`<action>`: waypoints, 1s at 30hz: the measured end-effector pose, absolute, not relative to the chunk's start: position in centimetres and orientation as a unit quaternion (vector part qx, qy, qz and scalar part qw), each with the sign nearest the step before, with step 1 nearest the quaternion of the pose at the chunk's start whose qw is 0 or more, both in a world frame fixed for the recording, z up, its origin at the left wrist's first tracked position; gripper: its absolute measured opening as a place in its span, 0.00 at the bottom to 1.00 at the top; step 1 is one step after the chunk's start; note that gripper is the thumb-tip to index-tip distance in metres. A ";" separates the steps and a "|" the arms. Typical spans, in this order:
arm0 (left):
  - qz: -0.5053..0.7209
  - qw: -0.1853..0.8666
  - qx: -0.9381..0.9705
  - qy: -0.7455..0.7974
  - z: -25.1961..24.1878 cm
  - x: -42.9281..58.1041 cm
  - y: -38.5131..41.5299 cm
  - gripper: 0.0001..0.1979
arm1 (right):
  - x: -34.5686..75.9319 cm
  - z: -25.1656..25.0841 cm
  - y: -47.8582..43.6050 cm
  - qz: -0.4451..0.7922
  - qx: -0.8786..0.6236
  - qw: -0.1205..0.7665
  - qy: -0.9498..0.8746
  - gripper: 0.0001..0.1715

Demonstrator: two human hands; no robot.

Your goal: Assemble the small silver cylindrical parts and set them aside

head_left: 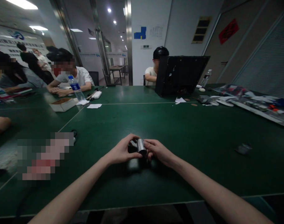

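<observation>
Just above the green table [104,183], a small shiny metal cylinder [141,146] sits between my two hands. My left hand [123,149] grips it, the thumb at its lower end and the fingers at its upper end. From the other side, the fingertips of my right hand [158,151] press against its right side. Below my right fingers there is a dark patch that I cannot make out. What the cylinder contains, if anything, is not visible.
A crumpled clear wrapper [244,148] lies to the right. At the back stand a black box-like casing [183,74], a water bottle [76,88] and a shallow cardboard box [63,105]. A cluttered tray [265,113] is far right. Other people sit across and left.
</observation>
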State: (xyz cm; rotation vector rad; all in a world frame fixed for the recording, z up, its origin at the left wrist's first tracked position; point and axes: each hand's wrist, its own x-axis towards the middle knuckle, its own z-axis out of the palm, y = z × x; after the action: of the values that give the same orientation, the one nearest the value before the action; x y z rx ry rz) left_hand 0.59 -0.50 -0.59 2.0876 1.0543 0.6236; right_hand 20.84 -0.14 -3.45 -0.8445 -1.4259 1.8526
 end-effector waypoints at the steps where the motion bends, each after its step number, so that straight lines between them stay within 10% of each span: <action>1: 0.238 0.352 0.807 0.411 -0.6 0.6 -0.5 0.26 | 20.9 -3.3 -0.2 0.709 -0.320 0.318 -0.542 0.29; 30: 0.261 0.308 0.822 0.402 -1.1 0.7 -0.5 0.29 | 21.2 -3.7 -0.1 0.701 -0.337 0.301 -0.551 0.39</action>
State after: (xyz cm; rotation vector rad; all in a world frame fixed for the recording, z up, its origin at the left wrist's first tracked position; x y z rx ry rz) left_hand 0.74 -0.49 -1.13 2.1722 1.0630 0.6902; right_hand 21.16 -0.12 -3.69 -0.8953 -1.4633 1.8606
